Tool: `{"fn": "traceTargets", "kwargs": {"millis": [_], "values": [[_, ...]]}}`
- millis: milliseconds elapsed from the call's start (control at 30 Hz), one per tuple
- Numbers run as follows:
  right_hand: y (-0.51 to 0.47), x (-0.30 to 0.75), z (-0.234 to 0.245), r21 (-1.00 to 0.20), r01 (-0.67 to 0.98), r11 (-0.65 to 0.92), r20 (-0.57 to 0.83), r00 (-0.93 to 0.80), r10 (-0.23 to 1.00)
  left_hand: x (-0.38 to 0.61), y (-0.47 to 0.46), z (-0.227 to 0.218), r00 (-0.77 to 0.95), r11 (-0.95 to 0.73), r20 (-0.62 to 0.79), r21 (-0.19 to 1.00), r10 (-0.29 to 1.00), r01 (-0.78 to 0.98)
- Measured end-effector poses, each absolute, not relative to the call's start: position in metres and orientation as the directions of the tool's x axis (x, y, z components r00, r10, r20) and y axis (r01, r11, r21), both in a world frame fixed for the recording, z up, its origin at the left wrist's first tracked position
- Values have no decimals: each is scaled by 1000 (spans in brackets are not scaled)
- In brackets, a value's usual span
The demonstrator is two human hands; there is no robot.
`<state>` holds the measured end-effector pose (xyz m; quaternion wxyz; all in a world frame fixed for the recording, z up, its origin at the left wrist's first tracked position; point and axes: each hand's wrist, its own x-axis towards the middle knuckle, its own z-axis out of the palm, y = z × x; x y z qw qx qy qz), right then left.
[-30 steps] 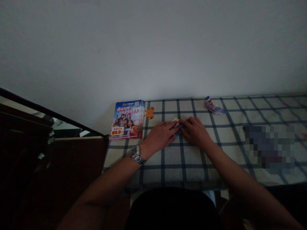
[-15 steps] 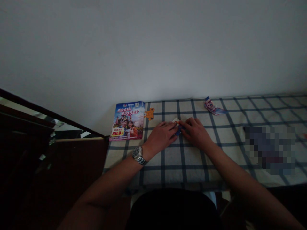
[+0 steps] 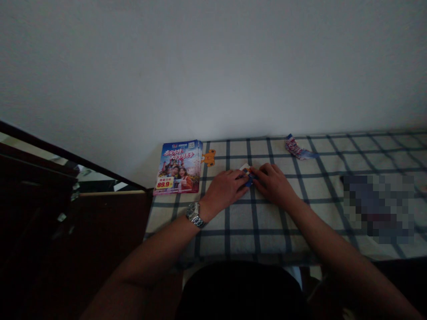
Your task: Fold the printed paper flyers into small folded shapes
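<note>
Paper scrap (image 3: 246,171) lies under left hand (image 3: 224,190) and right hand (image 3: 275,184); whether either grip pinches it is unclear.

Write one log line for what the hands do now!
left hand: fingers on small blue-and-white folded paper | right hand: same paper | nearby: colourful flyer stack

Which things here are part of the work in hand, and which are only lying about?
In hand: small folded paper, touched by the left hand and the right hand.
Lying about: stack of flyers to the left; paper strip farther back.
</note>
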<state>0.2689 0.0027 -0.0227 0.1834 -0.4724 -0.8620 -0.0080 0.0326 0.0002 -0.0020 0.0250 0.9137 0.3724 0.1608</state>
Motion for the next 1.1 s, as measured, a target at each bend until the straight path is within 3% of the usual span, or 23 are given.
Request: {"fn": "traceTargets", "kwargs": {"millis": [233, 567, 800, 1100], "values": [[4, 275, -22, -288, 698, 656, 398, -536, 745, 33, 3, -3, 653, -711, 294, 184, 699, 679], [9, 277, -27, -333, 619, 712, 452, -558, 696, 29, 8, -7, 649, -729, 340, 229, 680, 645], [10, 277, -28, -418, 608, 675, 422, -528, 737, 24, 14, -6, 644, -720, 323, 342, 694, 604], [8, 275, -27, -446, 625, 641, 379, -516, 768, 19, 17, -5, 634, -707, 312, 310, 708, 636]]}}
